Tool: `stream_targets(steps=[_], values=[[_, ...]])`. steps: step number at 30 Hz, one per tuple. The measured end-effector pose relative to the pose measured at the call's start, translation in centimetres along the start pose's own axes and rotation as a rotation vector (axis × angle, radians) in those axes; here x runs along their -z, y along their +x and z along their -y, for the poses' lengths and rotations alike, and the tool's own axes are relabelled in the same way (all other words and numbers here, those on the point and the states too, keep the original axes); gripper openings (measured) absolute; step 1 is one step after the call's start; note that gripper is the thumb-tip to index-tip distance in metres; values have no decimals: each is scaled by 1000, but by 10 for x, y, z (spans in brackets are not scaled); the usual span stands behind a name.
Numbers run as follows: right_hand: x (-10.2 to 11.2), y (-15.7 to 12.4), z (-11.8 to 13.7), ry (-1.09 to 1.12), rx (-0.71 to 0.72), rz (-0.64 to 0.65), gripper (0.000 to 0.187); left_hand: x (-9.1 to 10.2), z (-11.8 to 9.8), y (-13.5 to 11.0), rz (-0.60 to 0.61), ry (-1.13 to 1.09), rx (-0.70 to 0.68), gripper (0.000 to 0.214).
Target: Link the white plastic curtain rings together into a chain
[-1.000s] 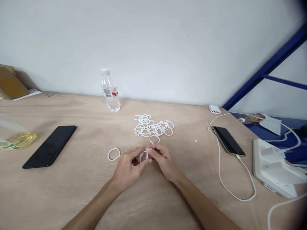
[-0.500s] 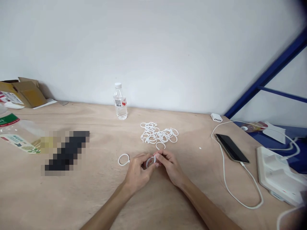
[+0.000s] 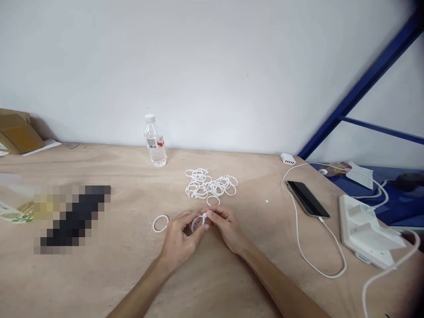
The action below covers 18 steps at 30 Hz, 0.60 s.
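Grip unchanged, left hand (image 3: 180,237) and right hand (image 3: 225,227) on white ring (image 3: 198,224)

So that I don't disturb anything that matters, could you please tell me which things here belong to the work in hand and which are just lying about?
In use: the left hand and right hand, holding a white plastic ring; the loose ring; the pile of rings.

Lying about: the water bottle; the phone; its white cable; the power strip; the cardboard box.
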State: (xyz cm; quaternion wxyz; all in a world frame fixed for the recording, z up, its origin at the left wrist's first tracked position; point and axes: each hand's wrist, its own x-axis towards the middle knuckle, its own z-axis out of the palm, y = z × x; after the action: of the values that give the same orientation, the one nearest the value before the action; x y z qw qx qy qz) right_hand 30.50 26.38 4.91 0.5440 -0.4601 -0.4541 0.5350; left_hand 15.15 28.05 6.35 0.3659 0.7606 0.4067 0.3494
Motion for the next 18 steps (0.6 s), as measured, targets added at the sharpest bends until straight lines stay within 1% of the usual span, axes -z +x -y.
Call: stream_targets(steps=[5, 10, 18], values=[[-1, -1, 6, -63, 27, 48, 22, 0, 0, 0, -1, 19, -5, 16], [-4, -3, 11, -96, 13, 38, 24, -1, 1, 0, 29, 7, 15, 18], [-8, -5, 11, -131, 20, 24, 26, 0, 0, 0, 42, 16, -17, 15]])
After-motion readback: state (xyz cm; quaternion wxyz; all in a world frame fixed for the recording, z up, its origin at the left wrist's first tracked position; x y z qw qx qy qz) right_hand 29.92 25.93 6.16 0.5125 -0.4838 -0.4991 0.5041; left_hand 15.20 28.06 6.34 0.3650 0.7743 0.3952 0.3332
